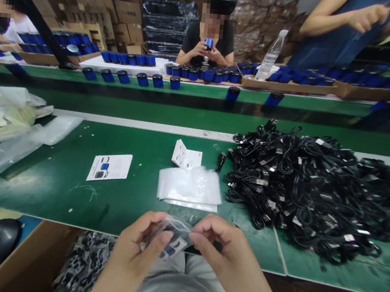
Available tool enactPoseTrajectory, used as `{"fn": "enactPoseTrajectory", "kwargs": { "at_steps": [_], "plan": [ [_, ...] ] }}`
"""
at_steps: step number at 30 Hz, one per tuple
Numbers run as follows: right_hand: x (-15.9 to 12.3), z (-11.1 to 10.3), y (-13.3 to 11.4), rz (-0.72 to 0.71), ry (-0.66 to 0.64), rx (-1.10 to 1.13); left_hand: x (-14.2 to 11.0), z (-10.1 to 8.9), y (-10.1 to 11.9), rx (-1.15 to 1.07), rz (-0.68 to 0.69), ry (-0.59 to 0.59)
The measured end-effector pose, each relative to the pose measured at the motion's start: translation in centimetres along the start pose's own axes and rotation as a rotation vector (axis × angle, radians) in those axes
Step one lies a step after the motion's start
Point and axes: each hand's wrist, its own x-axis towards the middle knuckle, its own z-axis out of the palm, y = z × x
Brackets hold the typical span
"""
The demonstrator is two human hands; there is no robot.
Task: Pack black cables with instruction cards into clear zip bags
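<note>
Between my hands, just over the table's front edge, is a small clear zip bag point(175, 238) with a printed leaflet and something dark inside. My left hand point(145, 240) grips the bag's left side, thumb across its front. The fingertips of my right hand point(214, 241) pinch its top right corner. Just beyond lies a stack of flat clear bags point(189, 187). Behind the stack a folded leaflet point(189, 157) stands partly open, and one coiled black cable point(220, 161) rests beside it. Farther left is a pile of printed leaflets point(111, 167).
A big heap of black USB cables point(302, 185) covers the right side. Crumpled plastic bags point(12, 127) lie at left. Below the edge, a cardboard box point(35, 252) holds many filled bags. Blue jars point(142, 79) line the belt point(199, 101); a co-worker point(210, 31) sits opposite.
</note>
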Motion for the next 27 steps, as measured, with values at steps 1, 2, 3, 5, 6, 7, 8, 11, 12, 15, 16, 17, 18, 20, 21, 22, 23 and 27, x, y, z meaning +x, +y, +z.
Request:
{"fn": "enactPoseTrajectory", "kwargs": {
  "at_steps": [1,2,3,5,6,7,8,11,12,15,16,17,18,20,21,22,23,27],
  "plan": [
    [0.0,0.1,-0.1,-0.021,0.004,-0.015,0.1,-0.1,0.0,-0.022,0.021,0.008],
    [0.0,0.1,-0.2,-0.039,0.004,-0.034,0.1,-0.3,0.1,-0.027,0.043,0.019],
    [0.0,0.0,-0.3,-0.055,0.002,-0.054,0.2,-0.4,0.2,-0.017,0.065,0.021],
    [-0.1,-0.1,-0.4,-0.090,0.000,-0.092,0.2,-0.6,0.4,0.011,0.108,0.020],
    [-0.2,-0.2,-0.3,-0.111,-0.002,-0.104,0.1,-0.6,0.5,0.022,0.130,0.020],
    [-0.2,-0.3,-0.3,-0.132,-0.006,-0.114,0.1,-0.6,0.5,0.030,0.153,0.017],
    [-0.3,-0.3,-0.3,-0.151,-0.004,-0.123,0.0,-0.6,0.5,0.037,0.175,0.017],
    [-0.5,-0.5,-0.1,-0.189,0.014,-0.155,-0.2,-0.5,0.3,0.054,0.228,0.047],
    [-0.5,-0.5,-0.1,-0.198,0.018,-0.164,-0.2,-0.5,0.3,0.068,0.237,0.049],
    [-0.5,-0.4,0.0,-0.230,0.003,-0.189,-0.3,-0.9,0.2,0.121,0.264,-0.014],
    [-0.5,-0.3,0.0,-0.240,-0.002,-0.202,-0.3,-1.0,0.1,0.137,0.272,-0.043],
    [-0.4,-0.3,0.0,-0.248,-0.007,-0.217,-0.4,-1.2,0.1,0.150,0.276,-0.060],
    [-0.4,-0.2,0.0,-0.254,-0.013,-0.233,-0.5,-1.3,0.0,0.158,0.277,-0.060],
    [-0.4,0.0,0.0,-0.270,-0.023,-0.261,-0.7,-1.4,-0.3,0.160,0.281,-0.042],
    [-0.4,0.1,0.0,-0.281,-0.034,-0.269,-0.9,-1.4,-0.4,0.152,0.282,-0.039],
    [-0.4,0.2,0.0,-0.291,-0.048,-0.276,-1.2,-1.3,-0.6,0.136,0.282,-0.044],
    [-0.5,0.4,0.1,-0.301,-0.063,-0.284,-1.4,-1.2,-0.8,0.116,0.278,-0.055],
    [-1.1,0.9,0.4,-0.340,-0.114,-0.356,-2.9,-0.7,-1.3,0.063,0.244,-0.045]
  ]
}}
